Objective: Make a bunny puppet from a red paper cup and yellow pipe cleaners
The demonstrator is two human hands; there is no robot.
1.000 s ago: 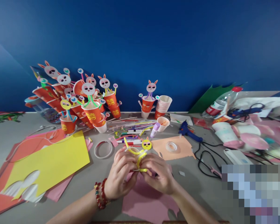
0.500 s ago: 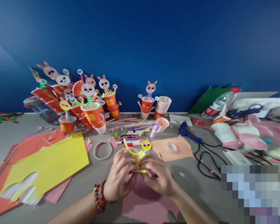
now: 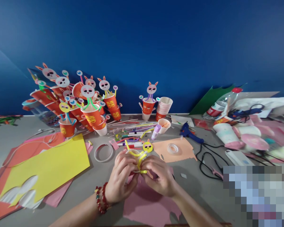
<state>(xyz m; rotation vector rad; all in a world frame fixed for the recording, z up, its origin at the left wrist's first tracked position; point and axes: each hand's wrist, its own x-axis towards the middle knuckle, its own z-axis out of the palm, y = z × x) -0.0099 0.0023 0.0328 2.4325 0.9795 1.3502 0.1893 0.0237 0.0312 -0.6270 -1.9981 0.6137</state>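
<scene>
Close together over a pink sheet (image 3: 149, 205), my two hands work on a paper cup (image 3: 133, 152), mostly hidden behind my fingers. Its pale rim shows between them. My left hand (image 3: 124, 175), with red beads at the wrist, is wrapped round the cup's side. Bent yellow straws (image 3: 140, 161) rise from the cup and cross its rim. With its fingers closed, my right hand (image 3: 158, 175) grips at the yellow straws by the rim; its fingertips are partly hidden. Just beyond the cup is a small yellow face cutout (image 3: 147, 146) with dark eyes.
Red cups with rabbit faces (image 3: 91, 115) crowd the back left. Stacked cups (image 3: 165, 106) stand at the back. A glue stick (image 3: 156, 131), pens (image 3: 132, 145), tape (image 3: 172, 148) and a blue glue gun (image 3: 190, 134) lie beyond my hands. Yellow paper (image 3: 61, 160) covers the left.
The view has shifted very slightly. Both hands stay around the cup, and the yellow straws between them have moved only a little.
</scene>
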